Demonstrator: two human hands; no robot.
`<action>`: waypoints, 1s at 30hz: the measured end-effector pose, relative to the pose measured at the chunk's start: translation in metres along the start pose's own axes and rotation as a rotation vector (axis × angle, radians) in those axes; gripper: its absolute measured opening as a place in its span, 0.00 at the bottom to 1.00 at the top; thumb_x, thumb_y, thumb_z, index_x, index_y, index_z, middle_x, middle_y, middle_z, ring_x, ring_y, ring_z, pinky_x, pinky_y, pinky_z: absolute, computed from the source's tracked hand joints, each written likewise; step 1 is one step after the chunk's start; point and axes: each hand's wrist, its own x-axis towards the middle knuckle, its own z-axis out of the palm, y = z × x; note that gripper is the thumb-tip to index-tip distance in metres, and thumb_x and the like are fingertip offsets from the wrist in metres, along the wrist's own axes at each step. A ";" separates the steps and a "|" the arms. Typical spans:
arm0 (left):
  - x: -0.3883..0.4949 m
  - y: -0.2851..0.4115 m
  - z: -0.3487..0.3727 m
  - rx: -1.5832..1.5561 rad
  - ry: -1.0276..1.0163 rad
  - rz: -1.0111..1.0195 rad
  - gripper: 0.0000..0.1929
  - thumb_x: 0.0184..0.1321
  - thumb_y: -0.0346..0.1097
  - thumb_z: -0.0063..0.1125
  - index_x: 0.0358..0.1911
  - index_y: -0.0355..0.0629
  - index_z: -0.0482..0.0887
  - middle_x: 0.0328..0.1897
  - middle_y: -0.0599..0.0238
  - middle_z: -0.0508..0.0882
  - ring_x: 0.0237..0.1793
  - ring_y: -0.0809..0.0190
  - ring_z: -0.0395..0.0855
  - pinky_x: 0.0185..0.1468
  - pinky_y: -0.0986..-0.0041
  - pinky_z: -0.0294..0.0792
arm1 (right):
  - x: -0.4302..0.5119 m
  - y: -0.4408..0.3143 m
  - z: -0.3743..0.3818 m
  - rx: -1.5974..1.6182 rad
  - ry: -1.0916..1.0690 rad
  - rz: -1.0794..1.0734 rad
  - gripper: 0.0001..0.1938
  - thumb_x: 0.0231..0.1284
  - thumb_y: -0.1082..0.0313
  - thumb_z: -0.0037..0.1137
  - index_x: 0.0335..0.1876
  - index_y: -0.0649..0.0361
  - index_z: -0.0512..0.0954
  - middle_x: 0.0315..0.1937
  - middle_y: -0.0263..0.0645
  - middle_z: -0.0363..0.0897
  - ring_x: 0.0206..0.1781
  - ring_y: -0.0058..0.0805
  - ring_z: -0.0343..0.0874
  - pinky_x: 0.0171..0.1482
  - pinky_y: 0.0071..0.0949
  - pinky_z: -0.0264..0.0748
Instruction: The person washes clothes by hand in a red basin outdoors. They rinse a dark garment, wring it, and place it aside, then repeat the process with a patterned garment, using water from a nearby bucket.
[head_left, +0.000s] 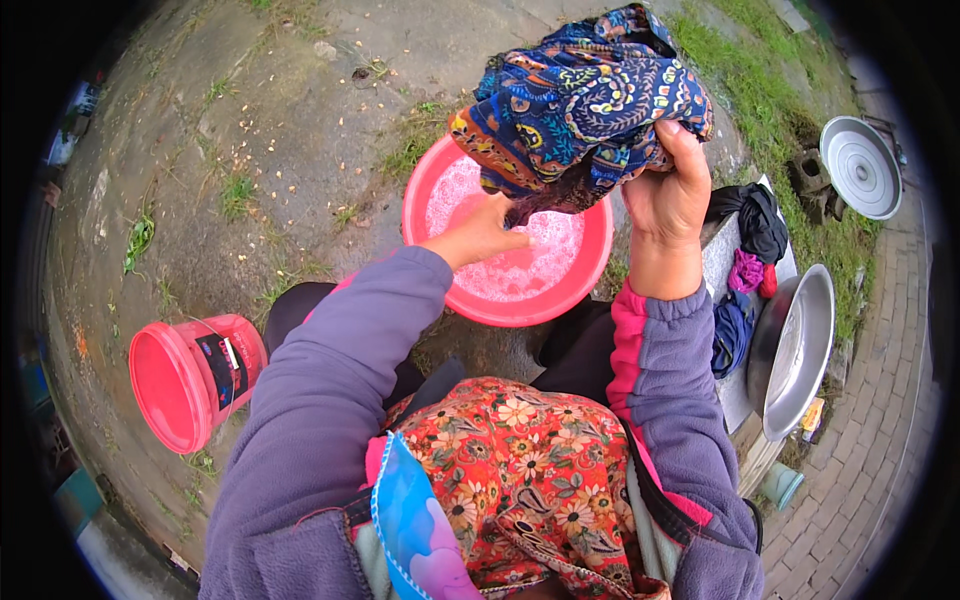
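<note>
My right hand (675, 187) grips a bunched navy patterned cloth (592, 120) with orange and white paisley motifs, its thumb pressed on the near face. The fabric is raised above a round pink plastic basin (525, 310) on the ground. Foamy, bubbly water (551, 262) lies inside the basin. Over the basin's left half, my left hand (484, 234) reaches to the cloth's hanging lower edge, thumb apart. The cloth hides some of its fingers, so a grip there is unclear.
A pink bucket (191, 371) lies tipped over on the left. On the right, dark, purple and red wet clothes (759, 229) rest on a pale slab (731, 409) beside a tilted metal basin (799, 352). Farther off are another metal basin (861, 169) and a concrete block (810, 171).
</note>
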 end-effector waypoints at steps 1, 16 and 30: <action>-0.002 -0.005 0.010 0.096 -0.013 0.054 0.31 0.58 0.39 0.59 0.64 0.41 0.62 0.59 0.63 0.71 0.57 0.64 0.69 0.61 0.72 0.62 | -0.001 0.000 0.004 0.021 0.002 0.011 0.18 0.56 0.71 0.49 0.54 0.65 0.71 0.47 0.41 0.78 0.49 0.33 0.78 0.54 0.33 0.73; -0.012 -0.027 0.003 -1.025 -0.036 -0.731 0.19 0.68 0.49 0.40 0.45 0.41 0.74 0.33 0.63 0.81 0.43 0.59 0.81 0.49 0.64 0.72 | 0.010 -0.002 -0.022 -0.658 0.064 -0.316 0.33 0.38 0.79 0.68 0.55 0.57 0.65 0.43 0.34 0.74 0.44 0.23 0.77 0.47 0.23 0.76; -0.007 0.043 -0.065 -1.569 0.074 -0.444 0.31 0.60 0.60 0.49 0.56 0.42 0.73 0.52 0.55 0.80 0.51 0.54 0.80 0.56 0.60 0.73 | -0.054 0.059 0.016 -1.638 -0.884 -0.427 0.27 0.35 0.74 0.63 0.50 0.49 0.74 0.57 0.47 0.66 0.62 0.47 0.65 0.60 0.44 0.67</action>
